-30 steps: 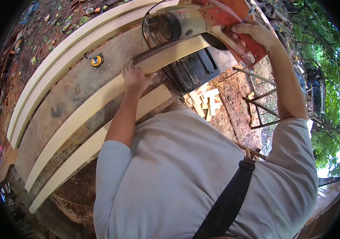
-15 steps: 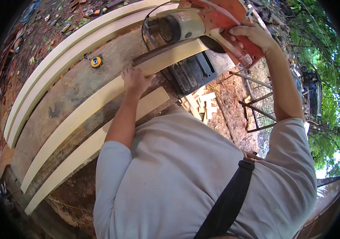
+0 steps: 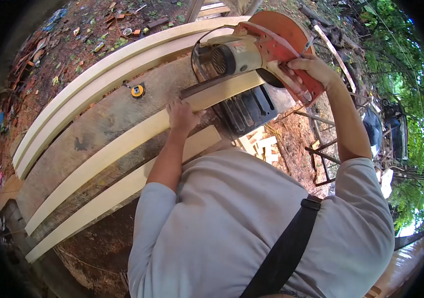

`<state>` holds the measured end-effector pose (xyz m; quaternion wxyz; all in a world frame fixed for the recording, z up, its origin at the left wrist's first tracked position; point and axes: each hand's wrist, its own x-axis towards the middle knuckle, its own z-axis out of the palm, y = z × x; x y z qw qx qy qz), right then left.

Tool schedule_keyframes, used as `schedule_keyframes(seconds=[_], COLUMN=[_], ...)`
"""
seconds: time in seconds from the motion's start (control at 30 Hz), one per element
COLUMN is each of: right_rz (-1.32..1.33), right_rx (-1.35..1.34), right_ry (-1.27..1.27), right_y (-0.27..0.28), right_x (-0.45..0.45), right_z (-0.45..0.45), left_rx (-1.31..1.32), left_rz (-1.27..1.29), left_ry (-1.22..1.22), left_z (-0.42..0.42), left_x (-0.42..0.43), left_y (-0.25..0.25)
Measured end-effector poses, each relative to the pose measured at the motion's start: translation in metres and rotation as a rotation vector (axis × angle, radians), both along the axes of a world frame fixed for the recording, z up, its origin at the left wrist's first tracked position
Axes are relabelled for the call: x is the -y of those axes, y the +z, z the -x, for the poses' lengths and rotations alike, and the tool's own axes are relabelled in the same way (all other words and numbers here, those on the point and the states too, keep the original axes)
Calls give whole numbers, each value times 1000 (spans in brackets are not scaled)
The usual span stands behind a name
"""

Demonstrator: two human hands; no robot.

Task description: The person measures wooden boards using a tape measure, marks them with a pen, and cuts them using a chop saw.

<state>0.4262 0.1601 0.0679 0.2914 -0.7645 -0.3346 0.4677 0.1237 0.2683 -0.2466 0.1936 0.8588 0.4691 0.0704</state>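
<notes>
My left hand (image 3: 183, 115) is closed around a long wooden board (image 3: 122, 143), which lies against the dark fence of a chop saw. The board's far end reaches under the blade guard, over the saw's black slotted base (image 3: 246, 110). My right hand (image 3: 315, 70) grips the handle of the saw (image 3: 276, 52), which has a red guard and a grey motor. The lower part of the blade is mostly hidden by the saw body. Nearest my body, a second pale board (image 3: 132, 187) lies along the worn table (image 3: 95, 121).
Two long pale boards (image 3: 73, 110) lie along the table's far edge. A yellow tape measure (image 3: 137, 90) rests between them and the held board. Wood offcuts (image 3: 261, 144) are piled below the saw base, near a metal frame (image 3: 324, 158). Debris covers the ground beyond.
The whole view has shifted, so the saw, boards and hands appear lower and slightly to the right. Both hands keep their holds, and the board stays in place against the saw.
</notes>
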Motion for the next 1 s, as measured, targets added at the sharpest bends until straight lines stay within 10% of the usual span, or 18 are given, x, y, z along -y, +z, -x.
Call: schedule_keyframes(seconds=[0.6, 0.8, 1.0], right_rz=[-176, -282, -800], right_rx=[-30, 886, 662], right_ry=[2, 460, 324], right_y=[-53, 49, 112], right_x=[35, -5, 47], right_z=[-7, -28, -48], left_rx=[47, -30, -248], left_rz=[-36, -161, 126], left_ry=[27, 11, 21], left_z=[1, -4, 6], left_x=[9, 11, 1], left_y=[-2, 6, 11])
